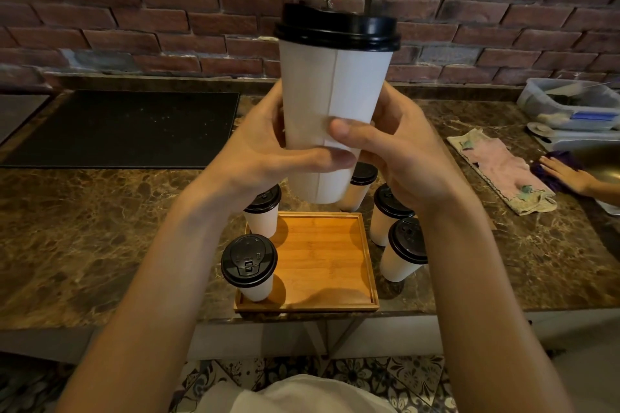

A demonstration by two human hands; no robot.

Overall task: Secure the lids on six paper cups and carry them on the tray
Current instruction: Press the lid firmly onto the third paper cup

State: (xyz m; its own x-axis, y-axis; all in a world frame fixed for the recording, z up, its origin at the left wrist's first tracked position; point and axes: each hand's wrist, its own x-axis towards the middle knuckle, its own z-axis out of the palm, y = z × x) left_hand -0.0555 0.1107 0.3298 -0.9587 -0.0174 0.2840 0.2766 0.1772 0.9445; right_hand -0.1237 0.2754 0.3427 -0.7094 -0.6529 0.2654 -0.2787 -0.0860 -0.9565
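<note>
Tray (pixel 322 261) at the near edge of the surface (pixel 100 228), centre. Held cup (pixel 332 104), upright between left hand (pixel 268 154) and right hand (pixel 406 154), above the tray's far side. Corner cup (pixel 250 266) on the tray, near left. Second cup (pixel 263 214) at its far left corner; whether on or beside it is unclear. Rear cup (pixel 359 186) behind the tray. Right of the tray, inner cup (pixel 387 214) behind outer cup (pixel 404 250). Mat (pixel 127 127) far left; cloth (pixel 503 171) right; container (pixel 570 104) behind the cloth.

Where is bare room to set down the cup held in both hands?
On the wooden tray, the middle and right side are bare, bordered by the near-left cup. The marble counter left of the tray, before the black mat, is bare. Crowded: two cups beside the tray's right edge.
</note>
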